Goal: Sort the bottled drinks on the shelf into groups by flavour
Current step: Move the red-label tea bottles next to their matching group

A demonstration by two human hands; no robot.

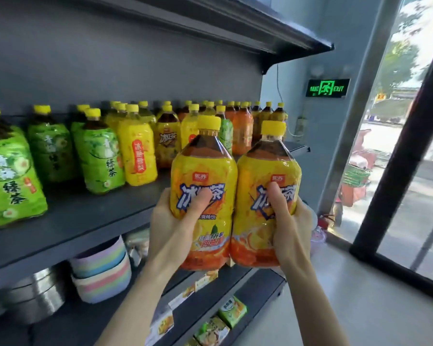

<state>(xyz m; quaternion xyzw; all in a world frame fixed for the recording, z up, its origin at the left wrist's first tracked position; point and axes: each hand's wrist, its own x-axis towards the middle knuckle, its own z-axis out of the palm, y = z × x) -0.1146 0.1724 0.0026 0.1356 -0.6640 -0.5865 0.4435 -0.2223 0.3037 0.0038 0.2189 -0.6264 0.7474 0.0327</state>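
Two large iced tea bottles with yellow caps are held side by side, touching, in the air just in front of the shelf's [90, 221] front edge, toward its right end. The left grip [175, 221] wraps the left bottle [205, 168] around its middle, thumb across the label. The right grip [291, 226] clasps the right bottle [268, 163] the same way. Both bottles look full, so probably heavy. Their glossy plastic sleeves may be slippery, and the walls likely give a little. The mid-body hold seems sound; a hand under the base would be safer. On the shelf, green tea bottles [98, 156] stand at the left end, and mixed yellow and orange bottles [240, 131] crowd the back right.
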